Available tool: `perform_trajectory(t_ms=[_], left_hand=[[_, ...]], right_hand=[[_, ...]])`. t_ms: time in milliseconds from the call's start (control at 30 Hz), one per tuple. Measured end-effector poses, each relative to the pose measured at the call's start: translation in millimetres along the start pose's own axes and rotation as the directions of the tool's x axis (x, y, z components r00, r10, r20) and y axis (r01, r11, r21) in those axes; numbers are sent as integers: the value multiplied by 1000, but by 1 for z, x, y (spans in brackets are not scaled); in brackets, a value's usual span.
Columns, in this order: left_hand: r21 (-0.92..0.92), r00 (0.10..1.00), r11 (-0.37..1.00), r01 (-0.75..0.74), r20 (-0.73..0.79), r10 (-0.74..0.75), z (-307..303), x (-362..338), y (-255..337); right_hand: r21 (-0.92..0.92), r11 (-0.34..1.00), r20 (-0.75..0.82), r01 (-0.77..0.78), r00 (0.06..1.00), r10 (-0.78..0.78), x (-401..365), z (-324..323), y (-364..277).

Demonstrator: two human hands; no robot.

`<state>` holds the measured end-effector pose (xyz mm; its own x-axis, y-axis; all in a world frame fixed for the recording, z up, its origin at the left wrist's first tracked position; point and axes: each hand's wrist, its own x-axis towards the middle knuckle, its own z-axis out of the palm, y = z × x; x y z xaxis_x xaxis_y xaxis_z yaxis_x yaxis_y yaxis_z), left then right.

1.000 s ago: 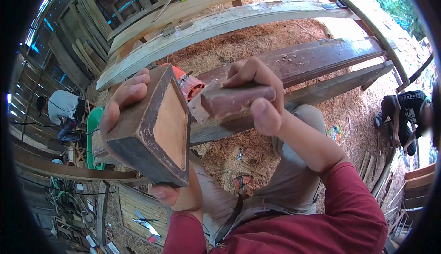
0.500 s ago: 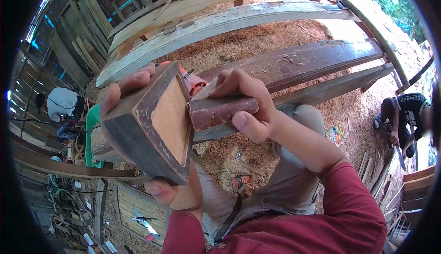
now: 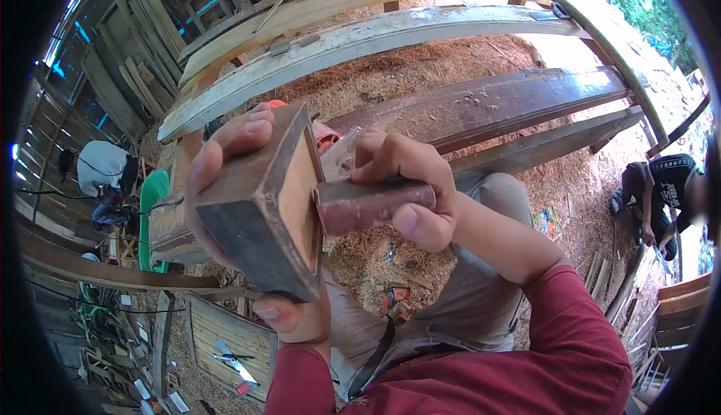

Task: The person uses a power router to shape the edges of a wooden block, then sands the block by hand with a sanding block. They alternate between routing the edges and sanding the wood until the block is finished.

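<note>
A dark wooden block (image 3: 263, 197) with a pale recessed panel (image 3: 299, 197) is held up in front of me. My left hand (image 3: 225, 159) is wrapped round its far left side, with the thumb under its lower corner. A small block wrapped in worn reddish-brown sheet (image 3: 375, 208) is pinched between the thumb and fingers of my right hand (image 3: 417, 190). Its left end meets the right side of the wooden block, at the edge of the recessed panel.
Behind my hands lies a reddish-brown plank (image 3: 496, 107), with a long pale board (image 3: 360, 43) beyond. A red power tool (image 3: 327, 138) is partly hidden behind the block. One person (image 3: 105, 171) crouches at the left, another (image 3: 665, 190) at the right. Shavings cover the ground.
Both hands, with the wooden block and the wrapped piece, have shifted slightly right. The wooden block has turned, so its recessed panel looks narrower.
</note>
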<state>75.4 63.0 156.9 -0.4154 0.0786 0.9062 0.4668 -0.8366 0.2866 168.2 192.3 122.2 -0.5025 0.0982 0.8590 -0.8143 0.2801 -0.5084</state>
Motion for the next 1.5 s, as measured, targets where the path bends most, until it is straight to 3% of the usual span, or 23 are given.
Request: perform_trajectory(t_ms=[67,167,233,300,367,500,600,933,1000,1100,1200,1300,1400,1467,1500], left_hand=[[105,1000,994,-2,13,1,-4,-2,-1],[168,999,985,-21,35,15,-13,-4,-11],[159,996,985,-64,75,52,-20,-2,-18],[131,993,987,-92,82,82,-19,-1,-18],[104,993,989,-108,58,102,-13,0,-15],[87,985,982,-166,59,161,-18,3,-18],[90,986,982,-163,60,158,-19,3,-16],[38,994,993,-108,20,107,-13,3,-15],[-41,997,996,-79,22,80,-15,3,-15],[-148,997,988,-38,66,48,-22,5,-15],[-96,999,995,-16,45,20,-19,9,-13],[-192,998,980,59,5,-59,-17,12,-9],[-349,987,926,144,-15,-159,-17,12,-2],[-389,982,908,156,-37,-184,-17,14,0],[-272,965,945,179,-139,-223,-12,16,3]], right_hand=[[4,997,45,76,996,-76,1,0,0],[108,993,10,41,999,-42,-1,5,-2],[179,974,-161,-139,972,169,1,8,-14],[207,954,-257,-218,929,268,2,5,-16],[162,964,-296,-211,922,251,5,-7,-6],[7,993,-172,-118,978,118,1,-14,7],[-24,992,-118,-121,986,118,1,-11,4],[-25,995,-136,-92,987,88,-1,-12,16],[-29,995,-152,-90,985,85,-1,-12,17],[-21,986,-194,-164,968,157,3,-9,9],[50,983,-221,-178,958,185,4,-8,10],[-42,995,-231,-88,970,76,7,-10,13],[-395,909,-58,131,984,-167,16,-24,15],[-493,858,-42,145,981,-190,17,-26,10],[-539,828,-32,153,979,-201,18,-26,9]])
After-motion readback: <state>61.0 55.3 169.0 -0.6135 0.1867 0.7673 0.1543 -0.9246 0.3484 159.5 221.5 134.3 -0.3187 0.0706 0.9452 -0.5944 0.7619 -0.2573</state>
